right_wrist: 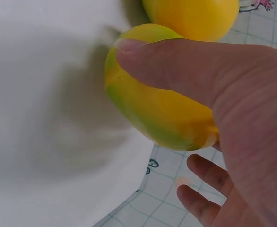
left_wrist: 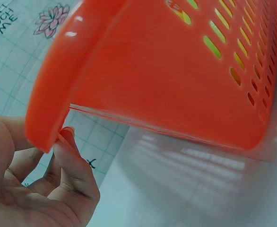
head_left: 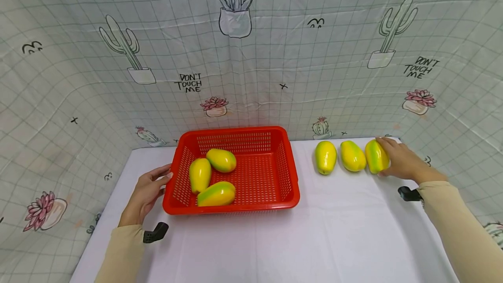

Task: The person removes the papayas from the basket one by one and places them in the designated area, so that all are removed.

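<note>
A red plastic basket [head_left: 255, 208] with slotted walls sits left of centre in the head view, and several yellow-green mangoes are in view. Three of them, among them one mango [head_left: 216, 194] near the front wall, lie in its left half. At the basket's left rim, my left hand [head_left: 146, 193] pinches the edge between thumb and fingers [left_wrist: 77, 177]. On the right, my right hand [head_left: 404, 160] grips the outermost mango [head_left: 376, 157], its thumb across the skin in the right wrist view. Some of that hand's fingertips are hidden behind the fruit.
Two more mangoes, the left one [head_left: 325, 157] and the middle one [head_left: 352, 156], lie in a row beside the held one. White cloth [head_left: 251, 248] covers the table. A grid-patterned curtain [head_left: 275, 56] with cactus drawings rises behind and at both sides.
</note>
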`<action>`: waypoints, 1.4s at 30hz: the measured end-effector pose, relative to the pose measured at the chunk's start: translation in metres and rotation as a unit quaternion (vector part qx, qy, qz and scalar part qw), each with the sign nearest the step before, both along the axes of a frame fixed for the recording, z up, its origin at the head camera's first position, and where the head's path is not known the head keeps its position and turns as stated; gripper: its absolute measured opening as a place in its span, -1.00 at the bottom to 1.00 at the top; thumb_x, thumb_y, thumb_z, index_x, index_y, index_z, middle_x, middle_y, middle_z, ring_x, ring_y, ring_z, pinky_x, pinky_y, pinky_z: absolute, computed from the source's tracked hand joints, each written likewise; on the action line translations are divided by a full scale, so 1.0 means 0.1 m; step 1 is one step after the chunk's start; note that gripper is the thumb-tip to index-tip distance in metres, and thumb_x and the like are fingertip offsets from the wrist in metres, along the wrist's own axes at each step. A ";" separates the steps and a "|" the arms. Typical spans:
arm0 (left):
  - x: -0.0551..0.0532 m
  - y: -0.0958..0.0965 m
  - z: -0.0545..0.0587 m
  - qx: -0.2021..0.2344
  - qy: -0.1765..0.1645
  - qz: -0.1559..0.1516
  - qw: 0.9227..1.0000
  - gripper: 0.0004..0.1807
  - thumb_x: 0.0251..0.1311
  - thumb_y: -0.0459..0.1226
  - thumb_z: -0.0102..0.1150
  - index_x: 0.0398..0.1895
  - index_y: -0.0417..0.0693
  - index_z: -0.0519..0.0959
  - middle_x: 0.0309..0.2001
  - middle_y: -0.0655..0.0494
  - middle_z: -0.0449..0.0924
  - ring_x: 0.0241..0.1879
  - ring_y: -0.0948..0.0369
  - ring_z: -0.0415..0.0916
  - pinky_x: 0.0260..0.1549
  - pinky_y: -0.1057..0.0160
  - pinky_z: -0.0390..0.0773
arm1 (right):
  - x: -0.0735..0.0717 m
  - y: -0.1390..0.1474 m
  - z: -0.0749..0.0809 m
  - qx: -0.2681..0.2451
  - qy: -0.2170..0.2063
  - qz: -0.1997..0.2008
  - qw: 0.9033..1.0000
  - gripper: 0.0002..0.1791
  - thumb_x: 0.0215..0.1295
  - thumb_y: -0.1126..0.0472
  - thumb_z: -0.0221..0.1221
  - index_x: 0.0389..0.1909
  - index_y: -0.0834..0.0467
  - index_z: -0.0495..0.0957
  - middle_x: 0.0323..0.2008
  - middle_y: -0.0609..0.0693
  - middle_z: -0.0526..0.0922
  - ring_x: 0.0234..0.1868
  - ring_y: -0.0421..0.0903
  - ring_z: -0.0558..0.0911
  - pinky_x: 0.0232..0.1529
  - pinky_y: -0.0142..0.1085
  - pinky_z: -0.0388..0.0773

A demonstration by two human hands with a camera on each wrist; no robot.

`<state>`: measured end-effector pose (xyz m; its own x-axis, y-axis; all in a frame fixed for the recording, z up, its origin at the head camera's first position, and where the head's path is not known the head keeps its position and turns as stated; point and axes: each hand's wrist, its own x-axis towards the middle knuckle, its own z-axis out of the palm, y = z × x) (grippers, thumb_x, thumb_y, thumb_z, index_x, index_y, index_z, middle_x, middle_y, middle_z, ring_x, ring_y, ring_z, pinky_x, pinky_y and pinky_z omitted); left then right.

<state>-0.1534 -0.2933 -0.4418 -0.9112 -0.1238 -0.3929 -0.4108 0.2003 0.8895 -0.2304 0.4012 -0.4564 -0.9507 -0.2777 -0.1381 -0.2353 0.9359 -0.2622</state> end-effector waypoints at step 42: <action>-0.01 0.00 -0.01 0.000 -0.003 0.004 1.000 -0.35 0.62 -0.20 0.04 0.67 -0.15 0.18 0.58 -0.23 0.16 0.08 0.19 0.43 -0.13 0.44 0.58 | -0.03 0.01 -0.03 0.006 -0.029 0.003 1.000 0.23 0.02 0.24 0.59 0.56 0.50 0.00 0.46 0.68 -0.01 0.36 0.72 0.11 0.28 0.60 0.13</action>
